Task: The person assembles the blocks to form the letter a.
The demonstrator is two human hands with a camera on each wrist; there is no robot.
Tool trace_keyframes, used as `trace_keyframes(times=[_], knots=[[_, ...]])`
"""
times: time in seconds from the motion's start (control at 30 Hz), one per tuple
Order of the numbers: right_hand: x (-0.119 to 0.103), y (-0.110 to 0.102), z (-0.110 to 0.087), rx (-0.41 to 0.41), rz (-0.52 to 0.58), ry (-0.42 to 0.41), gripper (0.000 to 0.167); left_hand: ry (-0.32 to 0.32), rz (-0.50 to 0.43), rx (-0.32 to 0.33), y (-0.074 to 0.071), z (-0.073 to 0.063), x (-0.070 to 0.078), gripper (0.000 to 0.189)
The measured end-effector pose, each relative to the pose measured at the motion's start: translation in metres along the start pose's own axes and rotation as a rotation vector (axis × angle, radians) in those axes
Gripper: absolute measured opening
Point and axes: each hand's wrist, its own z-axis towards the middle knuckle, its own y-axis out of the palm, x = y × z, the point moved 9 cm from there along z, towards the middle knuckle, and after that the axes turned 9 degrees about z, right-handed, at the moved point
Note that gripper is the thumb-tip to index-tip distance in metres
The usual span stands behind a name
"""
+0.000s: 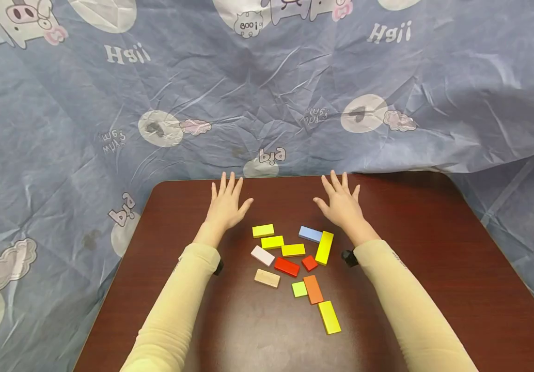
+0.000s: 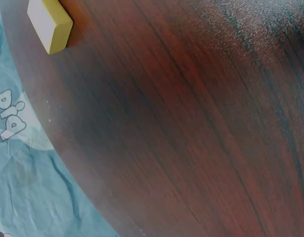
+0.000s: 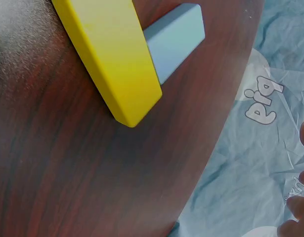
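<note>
Person's left hand [image 1: 224,207] and right hand [image 1: 343,206]: spread, empty, near 12 blocks [image 1: 287,266]. Blue block [image 1: 310,234] touches yellow block [image 1: 324,248]; gentle pinching would suit.

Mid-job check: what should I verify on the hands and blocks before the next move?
1. Left hand holding nothing: ok, fingers spread.
2. Right hand holding nothing: ok, fingers spread.
3. Gap between blue block and long yellow block: not ok, none shows.
4. Tan block clear of neighbours: ok.
5. Green block separate from orange block: cannot tell.
</note>
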Motion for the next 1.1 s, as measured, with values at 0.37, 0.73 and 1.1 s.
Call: trace_keyframes(times=[0.37, 0.73, 1.1], knots=[[0.0, 0.023, -0.008, -0.02, 0.02, -0.016, 0.069, 0.007, 0.003, -0.033, 0.016, -0.005, 0.004, 0.073], [0.0, 0.046, -0.018, -0.043, 0.018, -0.026, 0.069, 0.04, -0.004, -0.07, 0.036, -0.011, 0.013, 0.07], [0.0, 0.063, -0.026, -0.059, 0.017, -0.043, 0.067, 0.073, 0.007, -0.099, 0.056, -0.014, 0.023, 0.069]])
